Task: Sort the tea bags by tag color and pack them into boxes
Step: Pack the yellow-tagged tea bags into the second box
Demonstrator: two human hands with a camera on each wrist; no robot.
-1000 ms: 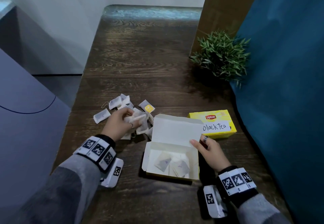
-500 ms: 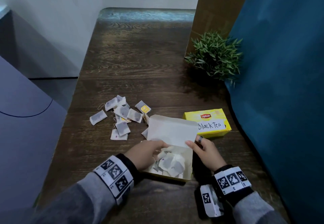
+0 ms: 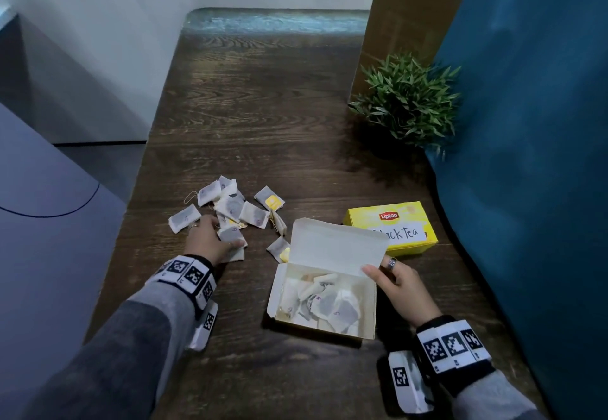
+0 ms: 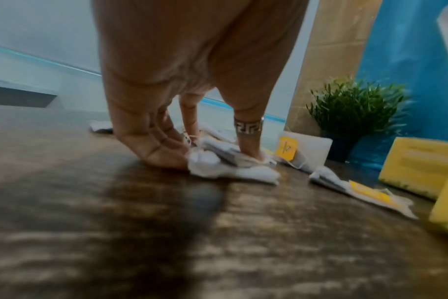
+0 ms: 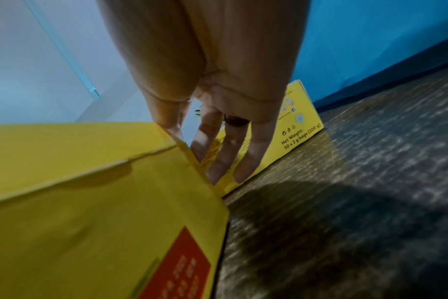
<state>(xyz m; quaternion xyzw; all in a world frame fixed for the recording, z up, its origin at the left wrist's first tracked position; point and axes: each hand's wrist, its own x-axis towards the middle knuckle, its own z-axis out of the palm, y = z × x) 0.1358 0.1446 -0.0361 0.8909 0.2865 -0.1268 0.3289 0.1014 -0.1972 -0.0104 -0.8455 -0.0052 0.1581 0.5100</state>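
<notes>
While the open box (image 3: 324, 301) at lower centre holds several purple-tagged bags, the left hand (image 3: 205, 238) pinches another tea bag (image 3: 230, 233); the right hand (image 3: 399, 283) pinches the lid (image 3: 335, 248). About a dozen stay loose.

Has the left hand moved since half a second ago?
Yes. The left hand has left the open box and gone left to the loose tea bags, where it pinches one.

The counter (image 3: 263, 107) is dark wood-grain; the closed box (image 3: 391, 227) is yellow with a red logo. Wrist bands (image 3: 452, 347) carry black-and-white square codes, and the plant (image 3: 408, 97) is green.
</notes>
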